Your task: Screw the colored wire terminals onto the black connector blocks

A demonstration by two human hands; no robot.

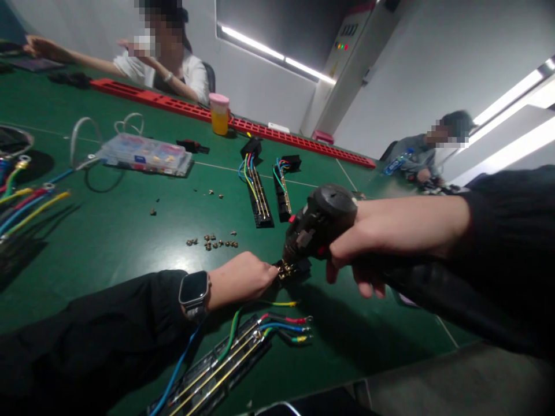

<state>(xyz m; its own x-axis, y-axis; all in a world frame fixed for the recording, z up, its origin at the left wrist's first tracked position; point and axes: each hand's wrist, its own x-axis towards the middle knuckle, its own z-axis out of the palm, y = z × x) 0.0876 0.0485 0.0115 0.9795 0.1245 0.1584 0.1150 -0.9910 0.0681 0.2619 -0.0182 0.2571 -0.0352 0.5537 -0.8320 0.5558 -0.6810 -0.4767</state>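
Note:
My right hand (362, 248) is wrapped round a black cordless power screwdriver (323, 222), its nose tilted down onto a small black terminal block (301, 268) with brass contacts. My left hand (249, 276), a watch on its wrist, has its fingers closed at the left end of that block; the fingertips are partly hidden. Nearer me lies a long black socket strip (217, 370) with brass rails and red, blue and green wires ending in ring lugs. Small brass screws (212, 241) are scattered to the left of the block.
Two wired black strips (259, 202) lie beyond the screwdriver. At the left are a clear parts box (143, 153) and loose coloured wires (32, 202). A jar of orange liquid (219, 115) stands by a red slotted duct (277, 132). Two people sit across the green table (130, 231).

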